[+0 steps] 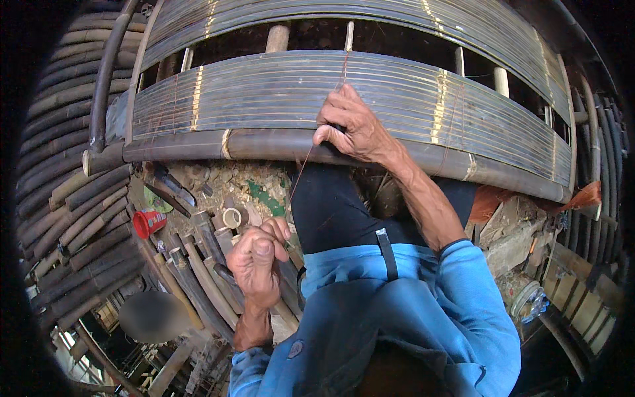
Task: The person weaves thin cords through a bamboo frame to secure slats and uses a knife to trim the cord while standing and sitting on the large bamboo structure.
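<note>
A thin reddish-brown thread (301,173) stretches between my two hands. My right hand (354,126) is closed on it over the near edge of a panel of dark slats (264,89), and the thread also runs up from these fingers across the slats. Something dark shows inside the right fist; I cannot tell what. My left hand (259,257), lower and to the left, is held in a closed pinch where the thread's other end leads. Along the panel's front lies a thick dark bamboo pole (178,146) with pale ties.
Stacked bamboo poles (79,132) fill the left side. Cut bamboo pieces (205,258) lie below, near a red container (149,223) and a large blade (173,186). A second slatted panel (370,23) spans the far side. A clear plastic container (529,301) is at right.
</note>
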Available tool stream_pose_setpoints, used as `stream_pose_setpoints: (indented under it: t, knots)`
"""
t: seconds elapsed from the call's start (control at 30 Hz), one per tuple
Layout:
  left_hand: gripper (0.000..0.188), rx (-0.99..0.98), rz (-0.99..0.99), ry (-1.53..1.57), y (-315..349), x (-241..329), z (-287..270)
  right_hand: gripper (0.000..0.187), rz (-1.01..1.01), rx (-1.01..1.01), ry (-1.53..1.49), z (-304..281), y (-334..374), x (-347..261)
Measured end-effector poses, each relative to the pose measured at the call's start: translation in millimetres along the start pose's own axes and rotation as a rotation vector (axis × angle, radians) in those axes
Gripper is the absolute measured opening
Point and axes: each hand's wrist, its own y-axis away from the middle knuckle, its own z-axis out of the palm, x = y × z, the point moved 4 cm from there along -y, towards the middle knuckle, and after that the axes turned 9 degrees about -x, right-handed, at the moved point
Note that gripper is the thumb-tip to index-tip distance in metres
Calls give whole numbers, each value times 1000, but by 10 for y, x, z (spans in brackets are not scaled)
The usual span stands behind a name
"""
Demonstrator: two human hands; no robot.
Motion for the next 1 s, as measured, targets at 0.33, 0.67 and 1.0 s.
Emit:
stream_pose_setpoints:
  t: [0.33,0.67,1.0]
  knots:
    - [31,202,-457,-565,31,-624,-816,24,106,63,204,-152,95,20]
    - [37,367,308,-1339,-1096,-412,-65,31,373,327,587,-1095,95,669]
    - [13,182,105,-1376,-1163,-1070,50,22,537,355,491,-1028,198,790]
